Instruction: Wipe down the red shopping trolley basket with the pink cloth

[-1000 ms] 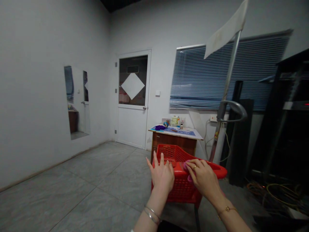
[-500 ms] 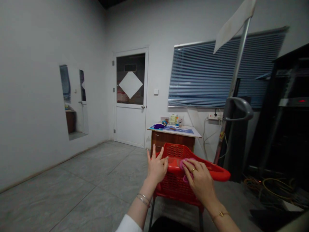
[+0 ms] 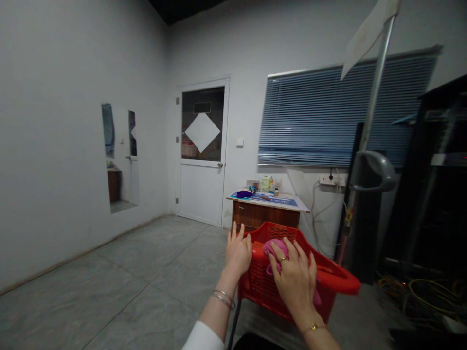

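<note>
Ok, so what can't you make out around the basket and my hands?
Head view, inside of the red basket: hidden by its near wall and hands.
Most of the pink cloth: under the right hand.
Palm of the left hand: faces away, rim contact unclear.
On the desk, small items: too far.

A bare back room or store room is shown: grey tiled floor (image 3: pixel 146 272), white door (image 3: pixel 200 155), blinds (image 3: pixel 310 121), a small desk (image 3: pixel 268 206) against the wall, cables (image 3: pixel 423 291), dark racks (image 3: pixel 438 184).
</note>
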`<act>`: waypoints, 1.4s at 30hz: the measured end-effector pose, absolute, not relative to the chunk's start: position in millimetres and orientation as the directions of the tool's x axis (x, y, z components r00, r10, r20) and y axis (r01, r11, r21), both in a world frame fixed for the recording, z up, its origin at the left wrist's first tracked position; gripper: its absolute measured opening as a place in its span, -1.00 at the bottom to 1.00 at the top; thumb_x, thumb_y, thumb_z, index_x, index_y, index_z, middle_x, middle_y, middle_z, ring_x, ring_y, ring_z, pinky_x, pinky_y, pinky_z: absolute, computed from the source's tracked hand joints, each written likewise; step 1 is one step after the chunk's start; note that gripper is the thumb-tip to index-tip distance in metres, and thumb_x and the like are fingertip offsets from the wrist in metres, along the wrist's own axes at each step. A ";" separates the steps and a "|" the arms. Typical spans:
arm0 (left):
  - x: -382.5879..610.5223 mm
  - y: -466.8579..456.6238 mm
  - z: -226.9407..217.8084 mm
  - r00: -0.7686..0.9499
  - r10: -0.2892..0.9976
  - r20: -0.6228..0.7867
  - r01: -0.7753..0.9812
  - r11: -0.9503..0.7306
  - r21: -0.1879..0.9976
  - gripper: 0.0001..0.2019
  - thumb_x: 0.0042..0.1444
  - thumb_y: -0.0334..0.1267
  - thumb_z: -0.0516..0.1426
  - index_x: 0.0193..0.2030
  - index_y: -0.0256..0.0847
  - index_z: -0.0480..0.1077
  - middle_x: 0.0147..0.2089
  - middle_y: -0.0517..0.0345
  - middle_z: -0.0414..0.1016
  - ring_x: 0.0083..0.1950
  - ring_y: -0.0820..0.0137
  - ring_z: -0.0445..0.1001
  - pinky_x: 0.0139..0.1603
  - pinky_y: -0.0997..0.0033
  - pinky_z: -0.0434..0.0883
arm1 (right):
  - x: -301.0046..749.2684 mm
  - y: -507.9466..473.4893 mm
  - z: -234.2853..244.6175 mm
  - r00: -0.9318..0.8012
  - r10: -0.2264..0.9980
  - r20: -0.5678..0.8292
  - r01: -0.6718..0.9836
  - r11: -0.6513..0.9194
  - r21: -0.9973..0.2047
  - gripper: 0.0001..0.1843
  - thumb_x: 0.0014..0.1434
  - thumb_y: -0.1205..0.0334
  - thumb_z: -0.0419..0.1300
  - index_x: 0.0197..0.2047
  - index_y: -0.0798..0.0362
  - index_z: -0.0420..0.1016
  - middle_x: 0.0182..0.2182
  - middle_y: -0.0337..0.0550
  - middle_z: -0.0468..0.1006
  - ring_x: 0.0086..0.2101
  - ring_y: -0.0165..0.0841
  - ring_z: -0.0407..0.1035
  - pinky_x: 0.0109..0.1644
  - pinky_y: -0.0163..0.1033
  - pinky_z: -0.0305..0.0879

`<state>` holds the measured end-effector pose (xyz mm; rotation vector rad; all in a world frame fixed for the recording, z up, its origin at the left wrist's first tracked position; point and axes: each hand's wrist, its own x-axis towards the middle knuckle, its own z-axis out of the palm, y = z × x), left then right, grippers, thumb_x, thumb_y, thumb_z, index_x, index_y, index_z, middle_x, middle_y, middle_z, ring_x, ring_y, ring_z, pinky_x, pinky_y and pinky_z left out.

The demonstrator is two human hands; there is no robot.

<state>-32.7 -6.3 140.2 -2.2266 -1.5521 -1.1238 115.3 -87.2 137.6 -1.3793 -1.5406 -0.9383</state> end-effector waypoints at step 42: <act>1.5 -5.2 122.3 0.220 0.494 0.841 0.810 -0.573 0.124 -0.63 0.38 -0.25 -0.09 0.20 -0.26 0.35 0.26 0.00 0.38 0.33 0.21 0.27 0.34 -0.05 0.24 | 173.7 -60.7 137.5 0.037 0.231 0.972 0.974 0.211 -0.087 -0.75 0.27 0.13 0.11 -0.22 0.09 0.54 -0.21 -0.08 0.54 -0.13 -0.30 0.37 0.06 -0.18 0.29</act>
